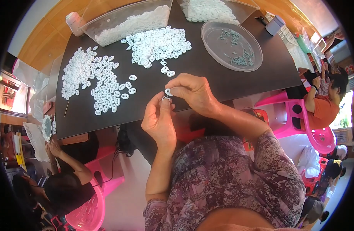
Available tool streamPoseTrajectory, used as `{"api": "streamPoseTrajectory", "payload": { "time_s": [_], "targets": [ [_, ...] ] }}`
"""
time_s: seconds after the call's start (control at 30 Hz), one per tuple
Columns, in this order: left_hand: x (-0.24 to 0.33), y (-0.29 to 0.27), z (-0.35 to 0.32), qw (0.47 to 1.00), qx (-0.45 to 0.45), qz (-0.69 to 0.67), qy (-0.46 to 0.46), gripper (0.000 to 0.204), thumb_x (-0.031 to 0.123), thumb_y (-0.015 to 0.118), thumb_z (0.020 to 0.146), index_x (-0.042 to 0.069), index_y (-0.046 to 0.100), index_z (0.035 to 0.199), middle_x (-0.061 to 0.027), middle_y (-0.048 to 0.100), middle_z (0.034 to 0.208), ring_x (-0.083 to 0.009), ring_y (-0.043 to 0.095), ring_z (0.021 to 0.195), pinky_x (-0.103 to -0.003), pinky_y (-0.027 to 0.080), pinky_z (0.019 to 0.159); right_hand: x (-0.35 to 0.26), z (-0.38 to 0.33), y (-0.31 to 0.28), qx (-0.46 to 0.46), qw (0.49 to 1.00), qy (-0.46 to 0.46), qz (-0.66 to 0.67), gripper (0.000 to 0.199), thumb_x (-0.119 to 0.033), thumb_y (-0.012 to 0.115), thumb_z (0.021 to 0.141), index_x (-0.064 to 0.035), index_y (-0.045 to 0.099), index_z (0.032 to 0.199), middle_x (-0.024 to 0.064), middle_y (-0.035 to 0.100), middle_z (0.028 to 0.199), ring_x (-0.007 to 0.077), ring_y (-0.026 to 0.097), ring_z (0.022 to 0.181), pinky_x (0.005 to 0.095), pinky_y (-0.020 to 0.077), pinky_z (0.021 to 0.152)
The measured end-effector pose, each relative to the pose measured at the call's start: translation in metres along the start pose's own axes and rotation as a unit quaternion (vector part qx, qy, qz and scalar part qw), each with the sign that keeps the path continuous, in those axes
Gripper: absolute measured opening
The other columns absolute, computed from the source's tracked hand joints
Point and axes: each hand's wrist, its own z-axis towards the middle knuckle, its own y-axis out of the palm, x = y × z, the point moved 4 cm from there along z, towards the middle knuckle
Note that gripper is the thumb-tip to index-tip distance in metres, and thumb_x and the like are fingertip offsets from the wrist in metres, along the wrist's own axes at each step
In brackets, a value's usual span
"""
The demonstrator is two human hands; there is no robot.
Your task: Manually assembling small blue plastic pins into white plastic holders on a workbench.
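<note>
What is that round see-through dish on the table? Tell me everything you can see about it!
The round clear dish looks like thin see-through plastic, shallow, with a low rim. It sits flat on the dark table, toward the far right side, past the right hand. Inside lies a thin scatter of small pale greenish pieces, mostly along its right side; they are too small to tell apart. Most of its bottom is bare, so the dark table shows through. Neither hand touches it. A heap of white oval rings lies just left of it.
</note>
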Motion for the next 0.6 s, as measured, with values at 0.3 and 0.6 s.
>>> {"api": "streamPoseTrajectory", "payload": {
  "time_s": [0.3, 0.6],
  "targets": [
    [0.0010, 0.0019, 0.0000, 0.997, 0.013, 0.051, 0.061, 0.022, 0.001, 0.059, 0.087, -0.005, 0.059, 0.108, -0.0059, 0.062, 0.082, -0.0089, 0.058, 0.068, -0.020, 0.048, 0.055, -0.0069, -0.0024, 0.0025, 0.003, 1.000, 0.004, -0.017, 0.010, 0.000, 0.060, 0.082, 0.0004, 0.064, 0.091, 0.0064, 0.060, 0.085, 0.0123, 0.057, 0.078, 0.0252, 0.0457, 0.070],
    [-0.0002, 0.0030, 0.0031, 0.999, -0.008, -0.013, 0.034, 0.024, 0.004, 0.060, 0.087, -0.006, 0.059, 0.108, -0.0066, 0.062, 0.081, -0.0106, 0.058, 0.067, -0.022, 0.049, 0.053, -0.0088, -0.0013, 0.0028, -0.020, 0.997, -0.049, -0.063, 0.009, 0.000, 0.056, 0.084, 0.0014, 0.063, 0.090, 0.0070, 0.058, 0.082, 0.0134, 0.058, 0.076, 0.0259, 0.0463, 0.066]
  ]
}}
